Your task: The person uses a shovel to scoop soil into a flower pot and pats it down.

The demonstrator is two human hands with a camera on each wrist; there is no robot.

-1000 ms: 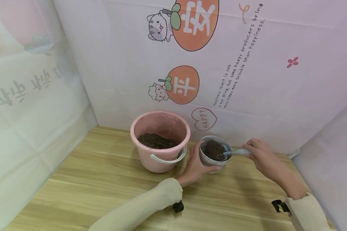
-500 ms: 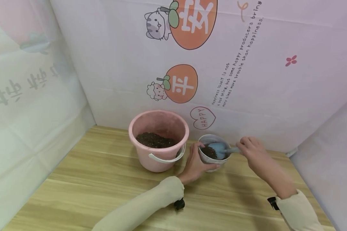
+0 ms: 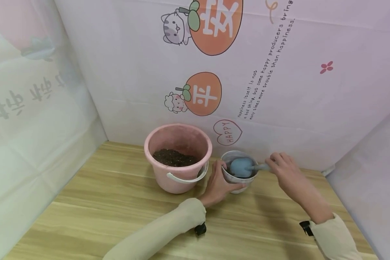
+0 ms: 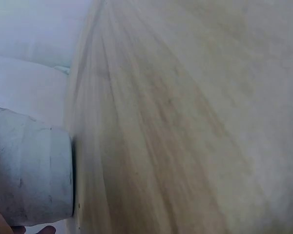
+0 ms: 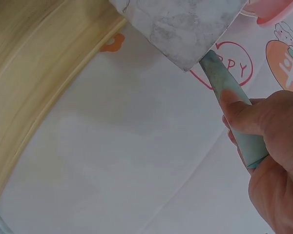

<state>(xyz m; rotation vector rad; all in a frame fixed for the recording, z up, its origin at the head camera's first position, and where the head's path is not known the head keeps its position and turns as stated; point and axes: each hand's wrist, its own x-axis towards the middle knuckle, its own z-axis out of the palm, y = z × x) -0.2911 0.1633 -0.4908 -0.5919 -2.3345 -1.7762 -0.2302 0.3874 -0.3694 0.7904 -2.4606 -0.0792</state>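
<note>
A whitish-grey flower pot (image 3: 237, 186) stands on the wooden table, right of a pink bucket (image 3: 175, 178) partly filled with dark soil (image 3: 174, 158). My left hand (image 3: 218, 186) grips the pot from its left side, thumb across the front. With curled fingers my right hand (image 3: 284, 171) holds the handle of a blue garden trowel (image 3: 241, 167), whose blade lies inside the pot, its back facing up. Most of the soil in the pot is hidden by the blade. In the right wrist view the fingers wrap round the trowel's handle (image 5: 234, 102); the pot's wall (image 5: 180, 29) hides the blade.
The bucket's white handle (image 3: 188, 180) hangs down at its front right, close to my left hand. Behind the pot and bucket rises a printed white cloth wall (image 3: 279, 119). More cloth walls close off the left and right sides. Wooden table surface (image 3: 117, 202) stretches across the front.
The trowel's blade, earlier sunk in the pot's soil, has come into view and turned over, back upward. My right hand has shifted slightly left. My left hand keeps its grip on the pot.
</note>
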